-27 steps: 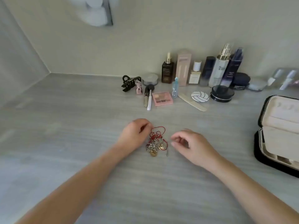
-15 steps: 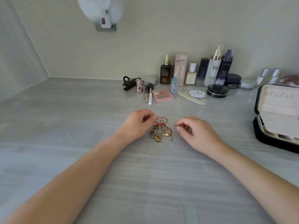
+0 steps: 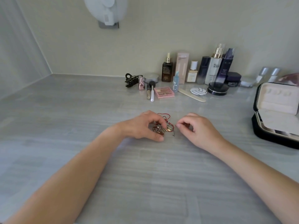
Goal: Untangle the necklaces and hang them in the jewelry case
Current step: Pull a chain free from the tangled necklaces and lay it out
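Necklaces (image 3: 162,126) between hands, case (image 3: 275,110) rightward

We can read little on the row of cosmetics at the back of the worktop. The tall white bottle (image 3: 214,68) carries a large "H" at the start of a printed line, and the rest is too small to make out. The dark purple box (image 3: 226,66) beside it shows the letters "C" and "A" near its top, with unreadable lines lower down. Print on the brown bottle (image 3: 167,71) and the pink carton (image 3: 182,65) is blurred.
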Demonstrator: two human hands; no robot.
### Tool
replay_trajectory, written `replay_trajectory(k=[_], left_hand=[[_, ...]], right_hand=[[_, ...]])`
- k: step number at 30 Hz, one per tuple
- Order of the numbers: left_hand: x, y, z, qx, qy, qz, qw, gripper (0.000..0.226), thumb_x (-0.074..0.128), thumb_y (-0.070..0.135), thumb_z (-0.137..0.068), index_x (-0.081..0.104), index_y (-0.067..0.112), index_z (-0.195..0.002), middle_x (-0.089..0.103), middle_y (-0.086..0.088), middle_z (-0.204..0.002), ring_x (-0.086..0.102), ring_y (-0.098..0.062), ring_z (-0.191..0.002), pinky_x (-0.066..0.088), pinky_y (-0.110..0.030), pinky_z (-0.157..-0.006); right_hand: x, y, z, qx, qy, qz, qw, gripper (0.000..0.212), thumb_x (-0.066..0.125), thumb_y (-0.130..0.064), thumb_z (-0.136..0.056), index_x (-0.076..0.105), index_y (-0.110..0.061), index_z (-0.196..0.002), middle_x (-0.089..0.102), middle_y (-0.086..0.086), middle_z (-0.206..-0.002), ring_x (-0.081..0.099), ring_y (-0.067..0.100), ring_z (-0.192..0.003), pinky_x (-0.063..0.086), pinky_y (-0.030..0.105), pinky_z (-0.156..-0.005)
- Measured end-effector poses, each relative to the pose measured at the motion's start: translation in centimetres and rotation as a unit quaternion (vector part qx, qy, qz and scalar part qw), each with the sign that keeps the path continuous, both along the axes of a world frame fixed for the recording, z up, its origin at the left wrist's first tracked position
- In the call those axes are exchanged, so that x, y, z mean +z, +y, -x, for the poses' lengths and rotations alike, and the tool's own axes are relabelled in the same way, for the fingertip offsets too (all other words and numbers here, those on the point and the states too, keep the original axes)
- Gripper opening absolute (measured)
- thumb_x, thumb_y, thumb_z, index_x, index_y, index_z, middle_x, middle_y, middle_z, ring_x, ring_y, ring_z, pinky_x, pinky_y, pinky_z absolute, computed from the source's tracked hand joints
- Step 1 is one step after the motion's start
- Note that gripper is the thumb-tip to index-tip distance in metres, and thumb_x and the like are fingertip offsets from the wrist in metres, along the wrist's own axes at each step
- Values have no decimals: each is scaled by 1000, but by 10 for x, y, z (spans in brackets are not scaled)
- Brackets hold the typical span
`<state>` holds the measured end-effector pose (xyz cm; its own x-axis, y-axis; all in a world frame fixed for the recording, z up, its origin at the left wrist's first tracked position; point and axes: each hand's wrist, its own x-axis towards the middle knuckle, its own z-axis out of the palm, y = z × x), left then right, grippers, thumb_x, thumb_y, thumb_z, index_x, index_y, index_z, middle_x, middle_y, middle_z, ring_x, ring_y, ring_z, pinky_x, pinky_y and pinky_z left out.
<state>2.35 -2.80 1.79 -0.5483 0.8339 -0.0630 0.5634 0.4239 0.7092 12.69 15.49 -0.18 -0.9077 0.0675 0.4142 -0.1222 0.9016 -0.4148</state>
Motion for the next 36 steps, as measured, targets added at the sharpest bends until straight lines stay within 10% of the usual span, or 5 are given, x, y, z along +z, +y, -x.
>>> replay_trajectory(k=[12, 28, 36], left_hand=[[-8, 4, 9, 60, -18, -100, 993, 7, 68, 8, -79, 70, 9, -86, 62, -9, -99, 60, -19, -92, 48, -31, -91], [8, -2, 18, 224, -20, -128, 966, 16, 57, 10, -85, 70, 14, -77, 56, 15, -53, 49, 2, -46, 36, -9, -48], [-8, 9, 7, 137, 84, -44, 986, 19, 71, 33, -75, 67, 25, -92, 53, 15, -85, 46, -1, -64, 36, -12, -57]], right_hand=[[-2, 4, 2, 3, -29, 26, 999, 10, 60, -22, -85, 68, -16, -82, 55, -8, -77, 51, 6, -64, 36, 13, -60], [0, 7, 8, -6, -50, 54, 997, 16, 58, -16, -87, 71, -17, -97, 68, -5, -95, 55, 7, -82, 36, 1, -71], [3, -7, 16, 23, -108, -24, 994, 25, 54, -37, -88, 61, -38, -111, 49, -8, -91, 52, 8, -78, 47, 34, -77]])
